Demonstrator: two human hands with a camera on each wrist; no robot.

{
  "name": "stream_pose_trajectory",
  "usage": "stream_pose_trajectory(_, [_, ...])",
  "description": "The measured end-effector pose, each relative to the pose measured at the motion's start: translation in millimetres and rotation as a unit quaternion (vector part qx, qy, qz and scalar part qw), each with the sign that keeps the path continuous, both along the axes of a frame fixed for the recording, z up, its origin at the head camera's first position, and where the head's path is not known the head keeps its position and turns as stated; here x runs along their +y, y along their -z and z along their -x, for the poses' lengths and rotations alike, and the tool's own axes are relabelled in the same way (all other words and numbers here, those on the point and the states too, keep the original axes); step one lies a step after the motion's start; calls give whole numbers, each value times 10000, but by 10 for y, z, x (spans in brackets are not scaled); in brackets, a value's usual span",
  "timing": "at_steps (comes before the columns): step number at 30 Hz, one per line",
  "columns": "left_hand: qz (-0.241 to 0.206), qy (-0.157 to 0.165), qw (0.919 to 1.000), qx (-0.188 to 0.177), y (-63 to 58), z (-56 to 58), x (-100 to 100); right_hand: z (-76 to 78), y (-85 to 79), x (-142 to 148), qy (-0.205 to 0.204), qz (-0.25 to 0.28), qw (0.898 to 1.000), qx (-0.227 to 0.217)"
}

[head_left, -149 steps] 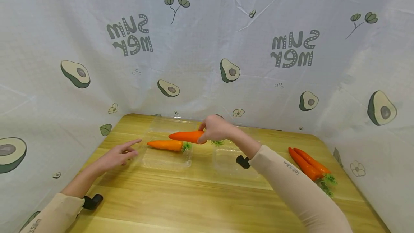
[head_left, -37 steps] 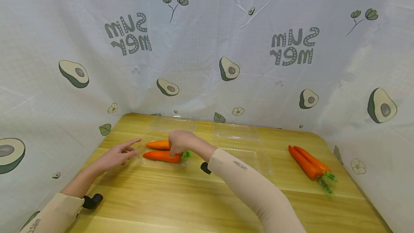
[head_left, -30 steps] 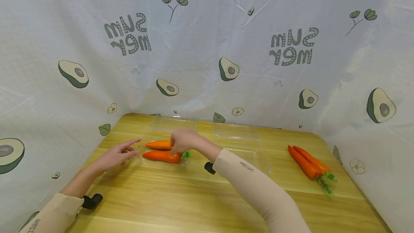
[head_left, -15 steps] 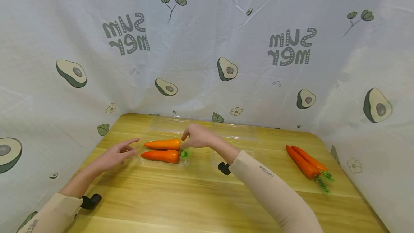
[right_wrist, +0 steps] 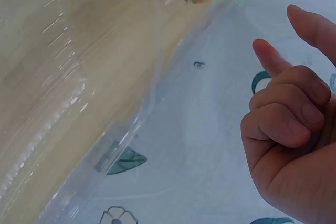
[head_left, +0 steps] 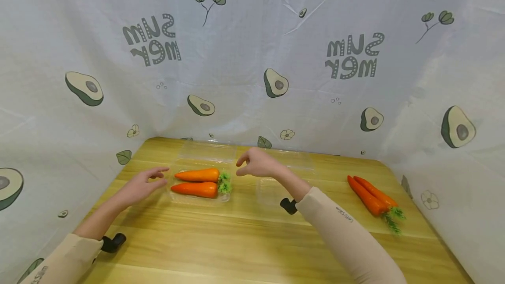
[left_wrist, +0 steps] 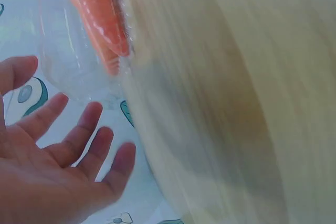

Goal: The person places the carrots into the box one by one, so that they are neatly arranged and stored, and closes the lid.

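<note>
Two carrots lie side by side in the left clear plastic box [head_left: 188, 199], tips to the left and green tops to the right. The rear carrot [head_left: 199, 175] is lighter orange; the front carrot [head_left: 197, 189] is redder. My left hand [head_left: 140, 187] is by that box's left side, fingers spread and loosely bent, holding nothing. Over the gap between the two boxes is my right hand [head_left: 258, 163]. Its thumb and index finger stand apart with nothing between them, and the other fingers are curled in the right wrist view. The right clear box [head_left: 265, 196] is partly behind the right wrist.
Two more carrots [head_left: 367, 196] lie together at the wooden table's [head_left: 236, 240] right side, green tops toward the front. Each box's clear lid, such as the left lid [head_left: 207, 150], leans back toward the printed curtain [head_left: 236, 56] behind and around the table.
My right hand carried the redder carrot into the left box, placed it in front of the other, let go and withdrew to the right. My left hand has barely moved; its fingers are more bent.
</note>
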State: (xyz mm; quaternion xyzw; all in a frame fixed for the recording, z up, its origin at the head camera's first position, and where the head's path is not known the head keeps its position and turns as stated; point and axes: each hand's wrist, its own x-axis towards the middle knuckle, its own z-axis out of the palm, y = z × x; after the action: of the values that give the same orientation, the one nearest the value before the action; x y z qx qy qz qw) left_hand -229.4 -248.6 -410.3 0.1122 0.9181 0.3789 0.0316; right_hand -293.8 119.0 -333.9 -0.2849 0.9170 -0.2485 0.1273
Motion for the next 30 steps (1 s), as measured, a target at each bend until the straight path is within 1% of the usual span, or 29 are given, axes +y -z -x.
stream_pose_trajectory(6, [140, -253, 9990, 339, -68, -9, 98, -16, -5, 206, 237, 165, 9996, 26])
stream_pose_trajectory(10, [176, -513, 9965, 632, -146, -39, 173, -20, -2, 344, 341, 175, 9992, 93])
stream_pose_trajectory(13, [154, -587, 9945, 850, -213, -63, 235, -23, 2, 452, 403, 205, 9989, 73])
stream_pose_trajectory(18, [110, -521, 9933, 1023, -295, -104, 346, -35, -2, 612, 627, 212, 9978, -38])
stream_pose_trajectory(22, [-11, -406, 9917, 1222, -335, -118, 447, -47, -15, 715, 743, 274, 9968, -122])
stream_pose_trajectory(27, [-311, -176, 9896, 1394, -377, -134, 603, -62, -12, 857, 840, 323, 9959, -114])
stream_pose_trajectory(30, [-470, -29, 9879, 1476, -388, -141, 698, -75, -7, 952, 968, 366, 9946, -119])
